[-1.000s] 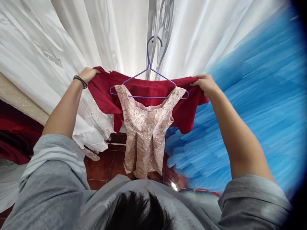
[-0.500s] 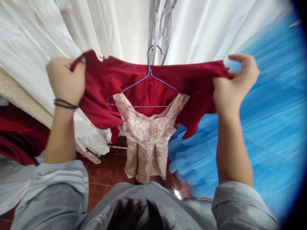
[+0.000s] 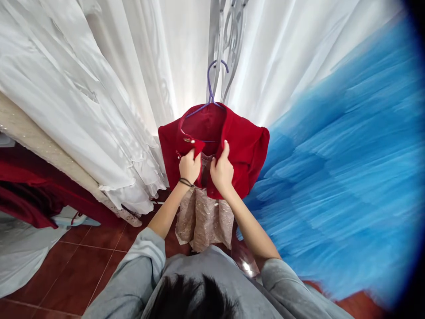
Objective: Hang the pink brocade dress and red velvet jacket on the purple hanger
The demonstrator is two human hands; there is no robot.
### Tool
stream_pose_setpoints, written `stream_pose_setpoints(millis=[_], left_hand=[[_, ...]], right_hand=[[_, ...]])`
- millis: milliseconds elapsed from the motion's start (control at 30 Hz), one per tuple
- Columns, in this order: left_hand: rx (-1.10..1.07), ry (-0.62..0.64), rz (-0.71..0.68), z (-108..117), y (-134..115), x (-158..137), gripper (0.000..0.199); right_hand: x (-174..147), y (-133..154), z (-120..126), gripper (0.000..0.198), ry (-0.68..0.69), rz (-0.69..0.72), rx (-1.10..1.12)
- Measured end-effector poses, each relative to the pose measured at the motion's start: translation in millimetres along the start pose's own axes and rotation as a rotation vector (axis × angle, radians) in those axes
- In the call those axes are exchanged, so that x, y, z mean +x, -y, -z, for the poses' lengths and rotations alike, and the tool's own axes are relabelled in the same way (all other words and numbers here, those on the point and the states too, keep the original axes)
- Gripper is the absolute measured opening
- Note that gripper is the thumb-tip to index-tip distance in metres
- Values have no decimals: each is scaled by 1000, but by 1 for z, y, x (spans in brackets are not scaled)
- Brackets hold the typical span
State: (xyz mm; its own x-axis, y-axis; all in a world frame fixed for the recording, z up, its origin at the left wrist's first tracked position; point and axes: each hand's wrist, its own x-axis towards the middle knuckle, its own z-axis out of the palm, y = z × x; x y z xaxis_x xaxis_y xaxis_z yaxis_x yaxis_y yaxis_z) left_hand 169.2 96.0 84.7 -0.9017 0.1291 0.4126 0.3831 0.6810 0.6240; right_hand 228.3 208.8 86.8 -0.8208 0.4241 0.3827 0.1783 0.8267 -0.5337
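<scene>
A short red jacket hangs over the purple hanger and around the top of a pale pink-gold brocade dress. My left hand is closed on the jacket's left front edge, close to small pearl-like ornaments. On the other side, my right hand grips the right front edge, thumb pointing up. A narrow gap between the two edges shows a little of the dress bodice. The jacket hides most of the bodice and the hanger's arms; the skirt shows below.
A silvery scrolled metal stand holds the hanger. White drapes or gowns hang behind and left. A large blue tulle gown fills the right side. Dark red garments lie at the left above a reddish tiled floor.
The red jacket was spread wide behind the hanger; now it wraps around the dress and hanger. Both hands have come inward and down, drawing its front edges close together.
</scene>
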Motion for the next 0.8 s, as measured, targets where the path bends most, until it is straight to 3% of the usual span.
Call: stream_pose_setpoints(millis=[67, 100, 200, 267, 333, 400, 500, 600, 733, 800], left_hand=[[8, 134, -7, 0, -9, 9, 36], [-1, 134, -28, 2, -14, 14, 37], [-34, -126, -103, 10, -34, 28, 44], [6, -185, -132, 7, -46, 37, 41], [88, -20, -152, -5, -53, 44, 36], [166, 182, -139, -22, -51, 45, 33], [157, 305, -157, -33, -33, 34, 37], [32, 362, -257, -10, -13, 23, 44], [151, 146, -515, 34, 1, 39, 31], [287, 119, -717, 44, 3, 60, 42]], right_hand=[[5, -1, 1, 76, 94, -26, -30], [7, -1, 6, 77, 118, -25, -32], [10, 0, 31, 74, 0, 15, 36], [10, 1, 45, 69, -161, 18, 89], [10, -2, 48, 67, -224, -3, 104], [11, -8, 40, 68, -129, -42, 77], [11, -24, 25, 70, 53, -116, 24], [8, -37, 20, 64, 58, -136, 37], [6, -46, 24, 33, -25, -124, 68], [8, -48, 24, 22, -34, -127, 39]])
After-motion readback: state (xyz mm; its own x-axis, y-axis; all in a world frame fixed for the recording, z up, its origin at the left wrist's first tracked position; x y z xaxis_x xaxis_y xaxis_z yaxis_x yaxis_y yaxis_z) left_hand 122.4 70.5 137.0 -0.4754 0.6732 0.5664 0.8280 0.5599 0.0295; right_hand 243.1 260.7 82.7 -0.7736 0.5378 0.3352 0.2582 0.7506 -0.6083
